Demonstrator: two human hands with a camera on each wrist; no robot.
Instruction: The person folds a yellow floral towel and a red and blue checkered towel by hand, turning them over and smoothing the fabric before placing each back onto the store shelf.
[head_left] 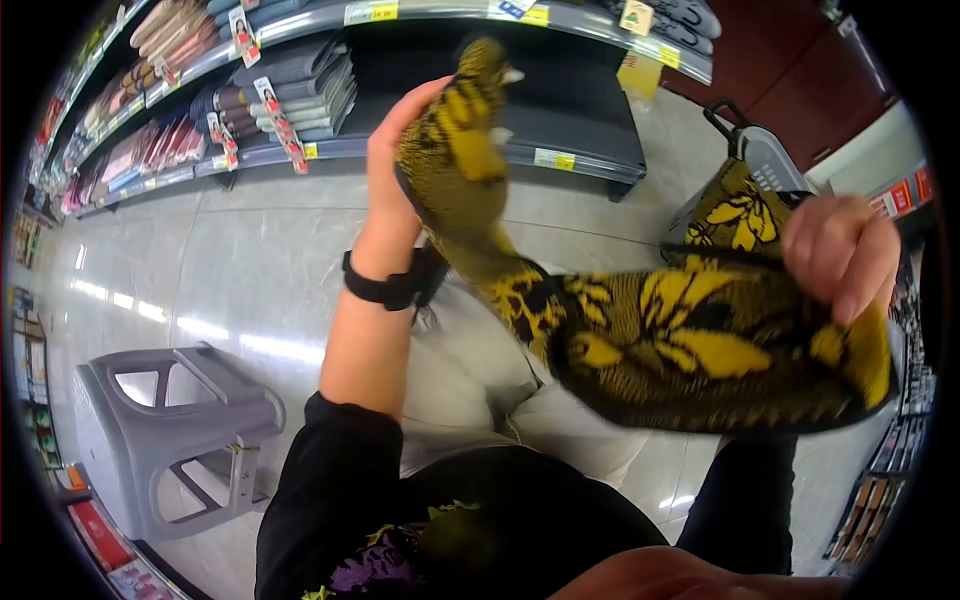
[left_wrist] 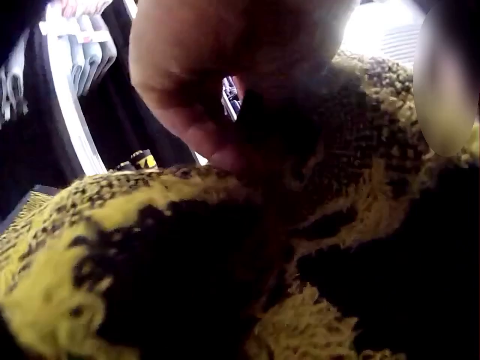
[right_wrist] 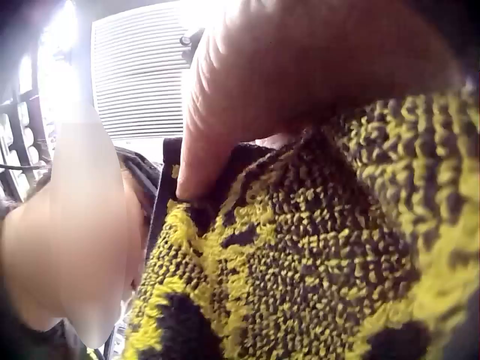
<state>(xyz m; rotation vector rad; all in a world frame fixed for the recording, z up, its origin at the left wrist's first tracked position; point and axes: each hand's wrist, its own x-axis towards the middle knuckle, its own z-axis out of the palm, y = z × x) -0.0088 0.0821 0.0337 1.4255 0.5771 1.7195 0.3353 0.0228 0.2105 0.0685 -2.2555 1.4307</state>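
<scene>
A yellow-and-black patterned towel with a dark hem is stretched between both hands in front of the body. Its left part is bunched and twisted upward, while the right part spreads out flat. My left hand holds the raised left end; in the left wrist view its fingers pinch the coarse looped fabric. Curled over the upper edge near the right end, my right hand grips the towel. In the right wrist view the thumb presses near the hem, and the other fingers are mostly hidden.
Shelves ahead carry folded textiles. A grey basket stands at the right, with matching patterned fabric at it. On the left of the tiled floor is a grey plastic step stool.
</scene>
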